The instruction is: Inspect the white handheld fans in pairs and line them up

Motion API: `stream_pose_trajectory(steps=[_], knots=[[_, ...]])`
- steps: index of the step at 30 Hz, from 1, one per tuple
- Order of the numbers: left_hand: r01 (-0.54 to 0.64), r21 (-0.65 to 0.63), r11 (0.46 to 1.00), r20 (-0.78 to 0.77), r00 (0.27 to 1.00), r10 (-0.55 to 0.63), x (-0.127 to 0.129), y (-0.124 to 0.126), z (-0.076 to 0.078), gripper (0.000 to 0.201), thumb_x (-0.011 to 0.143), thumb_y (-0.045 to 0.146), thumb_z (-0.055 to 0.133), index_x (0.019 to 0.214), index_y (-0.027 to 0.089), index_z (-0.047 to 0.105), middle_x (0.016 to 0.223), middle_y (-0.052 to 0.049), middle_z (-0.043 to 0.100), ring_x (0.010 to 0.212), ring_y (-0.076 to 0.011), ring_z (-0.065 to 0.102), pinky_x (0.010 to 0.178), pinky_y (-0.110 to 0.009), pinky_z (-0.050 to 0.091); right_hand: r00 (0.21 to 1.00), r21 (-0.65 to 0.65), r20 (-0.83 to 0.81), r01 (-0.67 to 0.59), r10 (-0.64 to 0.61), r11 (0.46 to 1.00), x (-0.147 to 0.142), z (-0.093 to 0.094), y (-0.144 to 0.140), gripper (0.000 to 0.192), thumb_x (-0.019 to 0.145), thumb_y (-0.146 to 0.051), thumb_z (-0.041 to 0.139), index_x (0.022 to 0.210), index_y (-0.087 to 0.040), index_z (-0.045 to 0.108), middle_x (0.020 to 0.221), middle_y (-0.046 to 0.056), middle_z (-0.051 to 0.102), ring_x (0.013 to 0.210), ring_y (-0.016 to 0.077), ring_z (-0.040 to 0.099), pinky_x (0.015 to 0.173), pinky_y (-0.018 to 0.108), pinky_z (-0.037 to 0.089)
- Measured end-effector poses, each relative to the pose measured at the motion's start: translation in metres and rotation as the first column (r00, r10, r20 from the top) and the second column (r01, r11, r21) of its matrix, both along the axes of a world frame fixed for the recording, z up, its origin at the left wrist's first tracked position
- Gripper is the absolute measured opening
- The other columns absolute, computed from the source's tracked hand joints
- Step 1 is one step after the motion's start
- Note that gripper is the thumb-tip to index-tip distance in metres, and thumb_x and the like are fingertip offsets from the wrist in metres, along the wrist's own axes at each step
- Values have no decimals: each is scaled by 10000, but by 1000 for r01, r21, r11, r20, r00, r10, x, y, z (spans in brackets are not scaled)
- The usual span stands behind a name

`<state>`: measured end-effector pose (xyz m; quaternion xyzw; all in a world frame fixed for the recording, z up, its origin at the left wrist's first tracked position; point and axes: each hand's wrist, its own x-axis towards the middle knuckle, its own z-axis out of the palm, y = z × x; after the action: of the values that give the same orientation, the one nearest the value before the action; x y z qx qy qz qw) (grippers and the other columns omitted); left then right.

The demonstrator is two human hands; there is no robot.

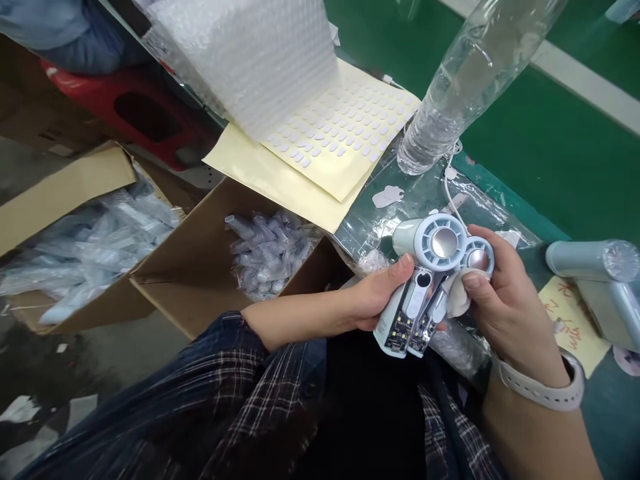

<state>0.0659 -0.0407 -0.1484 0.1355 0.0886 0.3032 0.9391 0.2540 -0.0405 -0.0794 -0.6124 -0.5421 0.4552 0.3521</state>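
Two pale blue handheld fans, a nearer-left fan (441,243) and a right fan (479,256), lie side by side just above my lap. Small circuit boards with yellow LEDs show along their handles. My left hand (383,290) is closed around the handles, its thumb on the left fan. With my right hand (500,293) I pinch a white cloth (459,293) against the head of the right fan. The fingers behind both fans are partly hidden.
A clear bottle (435,130) and yellow sticker sheets (345,133) lie on the table beneath bubble wrap (250,60). More pale blue fans (590,259) rest at right by a handwritten note (570,320). Cardboard boxes (195,267) with bagged parts stand at left.
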Motion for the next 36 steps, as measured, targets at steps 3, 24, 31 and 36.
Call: stream_pose_trajectory(steps=[3,24,31,36], knots=[[3,-10,1000,-14,1000,-3,-1,0,3,749,625,883,786,846,177,672,762,-76,768,666,-238,758,615,-313,612,963,121,256,58,-87,991,-7,8,0,622,903,-698,700,1355,-275,641,1262,100,665,1006,315,638,913,467,531],[56,-32,998,-1,998,-56,-8,2,7,736,638,863,788,846,167,669,819,-73,793,733,-240,778,651,-308,616,947,57,228,-243,224,968,26,11,-1,609,937,-560,713,1483,-341,556,1359,65,649,1209,359,632,968,435,531],[-19,-5,1000,-70,997,19,2,-6,3,844,587,937,747,903,156,695,863,-112,800,722,-244,766,679,-332,632,977,115,211,-50,25,992,-4,5,-6,589,915,-593,742,1406,-308,587,1409,92,613,1235,363,626,1039,484,512],[-67,-17,998,-107,992,65,1,-4,2,841,630,925,742,947,146,722,893,-122,805,798,-271,786,754,-364,654,946,172,296,84,-133,982,-23,4,-5,612,919,-640,707,1403,-280,601,1275,110,678,1112,355,663,1010,538,533]])
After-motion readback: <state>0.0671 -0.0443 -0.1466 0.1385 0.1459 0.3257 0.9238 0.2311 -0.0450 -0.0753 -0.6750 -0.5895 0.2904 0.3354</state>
